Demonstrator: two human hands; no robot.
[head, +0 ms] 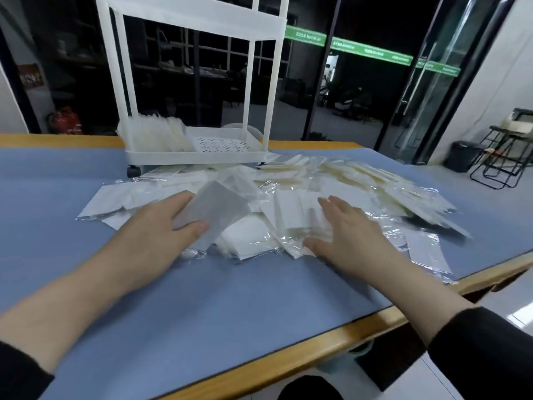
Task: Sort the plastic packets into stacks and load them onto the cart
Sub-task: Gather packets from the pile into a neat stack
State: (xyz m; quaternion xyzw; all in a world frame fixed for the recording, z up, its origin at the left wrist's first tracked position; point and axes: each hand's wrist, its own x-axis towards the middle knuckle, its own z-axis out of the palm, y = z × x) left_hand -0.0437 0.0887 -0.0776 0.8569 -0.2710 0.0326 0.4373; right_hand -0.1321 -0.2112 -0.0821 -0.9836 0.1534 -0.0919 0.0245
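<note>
Blue matting covered the bench (86, 197), which had a wooden edge and filled most of the frame; behind it lay a dark glass-walled room. One white cart (190, 82) stood on the bench at upper centre, with two trays in view. Its lower tray (225, 145) was perforated and held one stack of packets (157, 134) leaning at its left end; the right part of that tray showed bare holes. The contents of the upper tray could not be seen.

One broad heap of plastic packets (360, 186), too many and too overlapped to count, spread across the middle of the frame just in front of the cart, running toward the right edge.

Two hands worked at the near side of the heap. The left hand (161, 226) had its grip closed on a single grey-white packet (215, 206), thumb on top and fingers beneath, tilted up off the heap. The right hand (346, 229) lay flat with fingers spread and straight, its grip open, pressing on white packets at centre right.

At the far right stood one black bin (461, 155) and folding chairs (504, 151).
</note>
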